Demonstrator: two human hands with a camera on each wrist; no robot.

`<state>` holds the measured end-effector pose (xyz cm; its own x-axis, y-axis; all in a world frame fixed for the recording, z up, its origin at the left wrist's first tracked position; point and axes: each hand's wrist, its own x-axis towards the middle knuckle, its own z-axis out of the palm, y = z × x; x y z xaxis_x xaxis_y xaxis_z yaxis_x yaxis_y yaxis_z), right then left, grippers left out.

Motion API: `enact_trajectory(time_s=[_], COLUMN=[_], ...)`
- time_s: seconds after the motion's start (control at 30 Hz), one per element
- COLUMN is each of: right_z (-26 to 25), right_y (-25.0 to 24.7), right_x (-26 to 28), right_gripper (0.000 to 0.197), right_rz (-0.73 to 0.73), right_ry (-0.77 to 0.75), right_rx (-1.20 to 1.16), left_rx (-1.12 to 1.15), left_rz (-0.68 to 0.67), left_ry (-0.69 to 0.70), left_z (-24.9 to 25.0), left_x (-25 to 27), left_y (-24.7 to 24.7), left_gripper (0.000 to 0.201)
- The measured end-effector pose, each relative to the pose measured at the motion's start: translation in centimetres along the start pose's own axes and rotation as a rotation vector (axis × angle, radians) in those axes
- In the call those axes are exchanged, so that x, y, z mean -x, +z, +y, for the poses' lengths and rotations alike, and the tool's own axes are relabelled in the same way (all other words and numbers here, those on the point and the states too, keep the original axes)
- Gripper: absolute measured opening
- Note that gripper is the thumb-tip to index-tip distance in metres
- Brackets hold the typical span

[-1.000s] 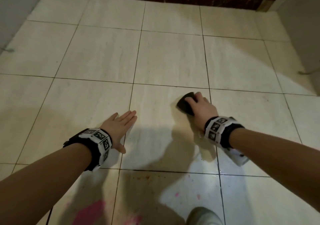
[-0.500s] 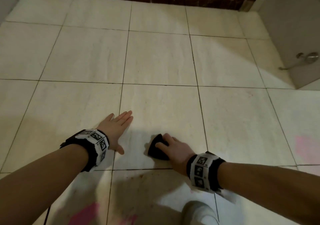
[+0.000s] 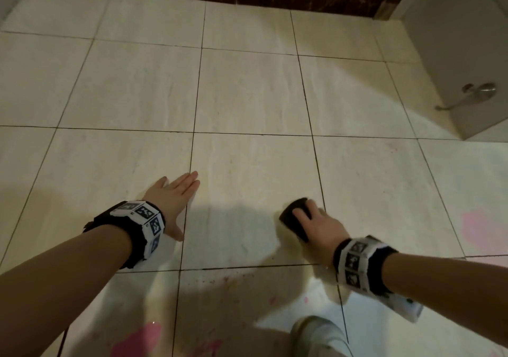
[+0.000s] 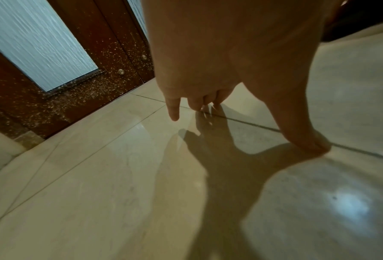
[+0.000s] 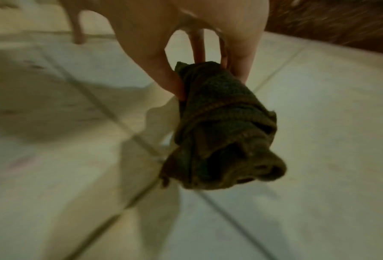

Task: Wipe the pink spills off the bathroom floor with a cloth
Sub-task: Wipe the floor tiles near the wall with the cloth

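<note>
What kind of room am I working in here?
Likely a bathroom or similar wet room: glossy pale floor tiles, a brown door with a frosted glass panel, and a metal fixture low on the right wall.

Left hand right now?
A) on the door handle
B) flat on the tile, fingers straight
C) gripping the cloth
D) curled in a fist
B: the left hand lies flat on the floor with straight fingers, while the right hand holds the dark cloth.
</note>
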<state>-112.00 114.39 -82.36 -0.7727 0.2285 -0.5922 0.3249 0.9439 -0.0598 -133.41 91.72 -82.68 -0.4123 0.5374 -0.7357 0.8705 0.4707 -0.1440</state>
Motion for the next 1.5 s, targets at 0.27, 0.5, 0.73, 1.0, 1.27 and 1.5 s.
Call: enact_trajectory(time_s=[0.27, 0.5, 0.73, 1.0, 1.27, 1.5], right_z=[-6.1, -8.1, -14.0, -15.5, -10.3, -5.0], right_y=[-0.6, -8.0, -6.9, -0.7, -1.8, -3.1], right_x=[-0.1, -9.6, -12.2, -4.0, -3.2, -1.9], right_gripper=[0.054, 0.068, 0.051, 0.054, 0.057, 0.09], right_rz=[-0.02, 0.228, 0.096, -0.066, 0.228, -0.217], right_ry=[-0.202, -0.144, -0.222, -0.931, -0.624, -0.138], right_rx=[-0.142, -0.165, 0.003, 0.396, -0.048, 0.328], left_rx=[-0.018, -0.004, 0.096, 0.147, 0.433, 0.205], left_rz=[0.008, -0.06, -0.067, 0.221, 0.699, 0.25], left_ry=[-0.019, -0.144, -0.159, -0.119, 0.215, 0.255], left_z=[-0.1, -2.5, -4.8, -6.1, -1.1, 7.5], left_x=[0.0, 1.8, 2.5, 2.2, 2.5, 4.9], left_y=[0.2, 2.5, 4.2, 2.1, 3.9, 3.1], left_gripper=[0.126, 0.129, 0.126, 0.044, 0.029, 0.071])
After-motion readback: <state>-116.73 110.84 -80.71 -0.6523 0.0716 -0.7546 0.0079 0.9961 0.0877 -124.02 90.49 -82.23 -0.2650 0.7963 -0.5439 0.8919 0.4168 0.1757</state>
